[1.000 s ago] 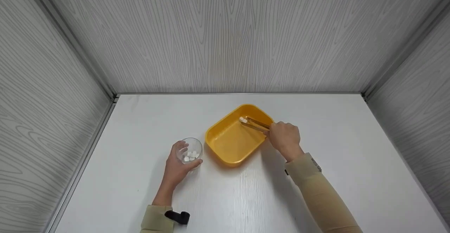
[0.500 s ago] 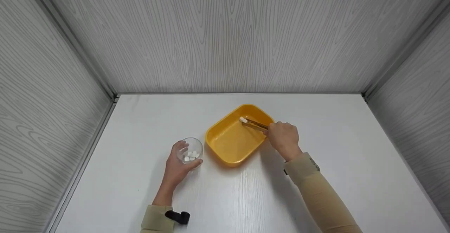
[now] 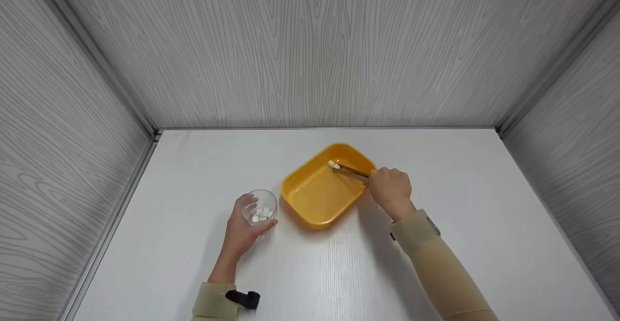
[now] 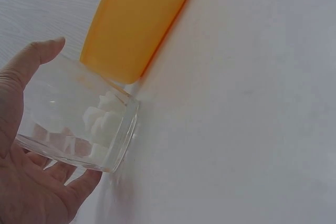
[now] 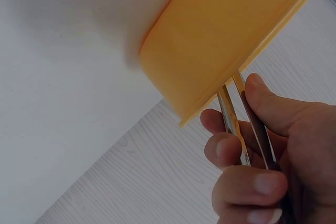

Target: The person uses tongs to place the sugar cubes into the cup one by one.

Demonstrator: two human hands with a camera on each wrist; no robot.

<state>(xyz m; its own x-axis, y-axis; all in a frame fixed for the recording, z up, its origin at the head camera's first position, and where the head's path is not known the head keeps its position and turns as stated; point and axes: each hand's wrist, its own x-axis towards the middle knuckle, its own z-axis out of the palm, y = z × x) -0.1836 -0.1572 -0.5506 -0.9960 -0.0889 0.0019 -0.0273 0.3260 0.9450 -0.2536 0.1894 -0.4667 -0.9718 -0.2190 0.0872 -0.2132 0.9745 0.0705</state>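
Observation:
My left hand (image 3: 244, 229) holds a clear glass (image 3: 261, 200) upright on the table, thumb on one side and fingers curled round the other. Several small white cubes (image 4: 102, 121) lie at the bottom of the glass. With curled fingers, my right hand (image 3: 390, 190) grips metal tongs (image 5: 252, 119) that reach over the rim into a yellow tray (image 3: 317, 202). The tongs' tips are at a pair of white cubes (image 3: 333, 164) in the tray's far corner. Whether they pinch one is too small to tell. The tray's wall hides the tips in the right wrist view.
A white table (image 3: 460, 175) carries the tray and the glass. Behind it stands a grey wood-grain panel (image 3: 310, 50), with further panels at the left and right sides. A black strap (image 3: 243, 298) sits at the left sleeve's cuff.
The tongs' two arms have drawn closer together beside the white cubes in the tray. The left hand and the glass stay where they were.

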